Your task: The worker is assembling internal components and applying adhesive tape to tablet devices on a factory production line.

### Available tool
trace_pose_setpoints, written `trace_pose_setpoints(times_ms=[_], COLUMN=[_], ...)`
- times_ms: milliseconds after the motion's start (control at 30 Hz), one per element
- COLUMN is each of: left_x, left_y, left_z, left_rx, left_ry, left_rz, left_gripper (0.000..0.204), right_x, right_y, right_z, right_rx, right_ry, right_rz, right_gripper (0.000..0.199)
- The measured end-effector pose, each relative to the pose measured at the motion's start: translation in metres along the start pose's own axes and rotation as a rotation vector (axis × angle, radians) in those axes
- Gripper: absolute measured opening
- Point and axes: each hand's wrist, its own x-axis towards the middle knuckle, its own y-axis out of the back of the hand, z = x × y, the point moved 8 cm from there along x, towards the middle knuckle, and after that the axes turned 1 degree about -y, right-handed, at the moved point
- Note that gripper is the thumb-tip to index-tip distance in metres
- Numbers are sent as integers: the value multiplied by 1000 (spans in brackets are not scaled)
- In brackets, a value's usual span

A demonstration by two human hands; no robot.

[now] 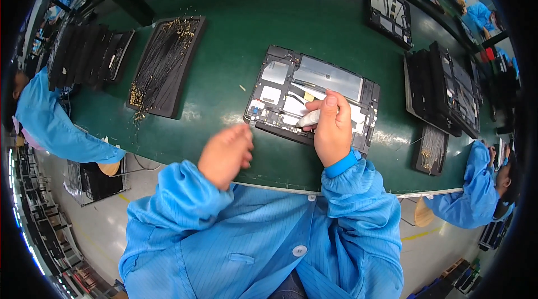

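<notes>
An opened tablet (330,72) with a black frame, silver plates and bare circuit parts lies on the green bench in front of me. My right hand (335,131) is over its near right part, fingers closed, a white cover on one fingertip. A slim dark tool (308,84), perhaps tweezers, runs from beneath the thumb across the tablet; its far side is partly hidden. My left hand (227,153) is beside the tablet's near left corner, slightly blurred, with fingers curled together; whatever they may pinch cannot be made out.
To the left, a black tray (182,75) carries many thin black cables with gold ends. Stacked black trays (84,55) stand beyond it. More tablets in trays (448,89) and a smaller cable tray (431,150) are at right. Co-workers in blue (56,114) sit on both sides.
</notes>
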Motion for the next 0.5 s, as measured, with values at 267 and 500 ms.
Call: trace_pose_setpoints(times_ms=[267, 500], left_x=[-7, -5], left_y=[-38, -40], left_z=[-30, -26], left_rx=[214, 211], left_ry=[206, 201], left_rz=[-267, -292], left_gripper=[38, 35], right_x=[6, 12], right_y=[-1, -12], right_z=[2, 10], right_rx=[44, -5], right_ry=[-92, -329], right_rz=[-25, -142], right_gripper=[39, 40])
